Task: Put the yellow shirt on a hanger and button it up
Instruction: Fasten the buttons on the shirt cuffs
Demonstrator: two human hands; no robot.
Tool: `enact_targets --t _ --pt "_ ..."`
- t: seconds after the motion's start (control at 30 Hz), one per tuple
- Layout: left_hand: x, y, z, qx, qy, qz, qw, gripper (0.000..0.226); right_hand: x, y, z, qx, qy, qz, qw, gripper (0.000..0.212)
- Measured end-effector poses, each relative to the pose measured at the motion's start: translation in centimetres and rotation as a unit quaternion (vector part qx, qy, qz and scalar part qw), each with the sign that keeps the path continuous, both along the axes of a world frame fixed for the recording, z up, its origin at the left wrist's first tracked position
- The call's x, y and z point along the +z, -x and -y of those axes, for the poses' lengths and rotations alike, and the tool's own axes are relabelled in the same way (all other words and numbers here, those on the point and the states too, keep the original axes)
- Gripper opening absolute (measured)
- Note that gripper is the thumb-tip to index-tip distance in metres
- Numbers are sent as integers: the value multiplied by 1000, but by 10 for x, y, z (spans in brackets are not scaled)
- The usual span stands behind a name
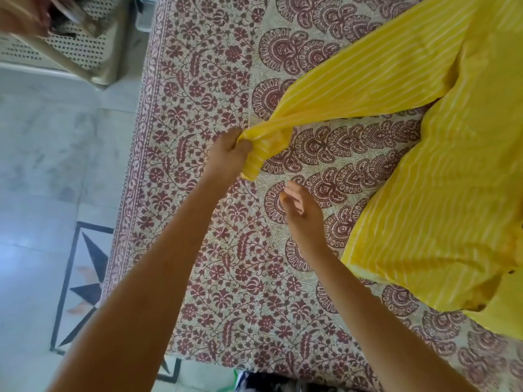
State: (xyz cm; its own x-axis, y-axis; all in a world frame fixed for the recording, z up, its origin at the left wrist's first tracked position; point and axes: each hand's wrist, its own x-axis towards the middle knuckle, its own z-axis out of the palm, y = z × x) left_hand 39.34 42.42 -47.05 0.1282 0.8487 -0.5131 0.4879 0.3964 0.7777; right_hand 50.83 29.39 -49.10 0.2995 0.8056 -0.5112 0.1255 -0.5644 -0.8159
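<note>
Nearest me, at the near edge of the cream cotton bedspread printed with maroon flowers and paisleys (226, 278), my right hand (301, 206) hovers just above the bedspread, fingers loosely curled and holding nothing I can make out. I judge it is waiting to take the cuff. Further in over the bedspread, my left hand (230, 154) clamps the bunched cuff of the yellow shirt with thin white stripes (438, 193), drawing its sleeve taut, likely to straighten it for hanging. The shirt's body lies spread on the bedspread's right side. No hanger shows. Beyond the bedspread's far left corner stands a beige perforated plastic chair (93, 49). I can read no label or writing anywhere.
</note>
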Motion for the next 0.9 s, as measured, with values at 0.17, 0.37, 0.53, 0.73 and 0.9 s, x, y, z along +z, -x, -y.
enact_targets --t 0.17,0.37,0.53,0.73,0.9 --pt "15 4 12 98 195 218 951 23 10 9 -13 -164 69 -214 960 72" --pt "-15 10 26 92 135 69 984 44 -2 1 -6 -224 0 -75 972 12" --pt "-41 22 47 58 -127 -180 974 34 -23 -4 12 -188 -15 32 982 7" --pt "-51 15 60 -111 -191 -182 958 20 -30 8 20 -137 -31 39 989 23" --pt "-55 3 58 -164 -165 -265 936 11 -31 13 16 -146 -56 43 987 15"
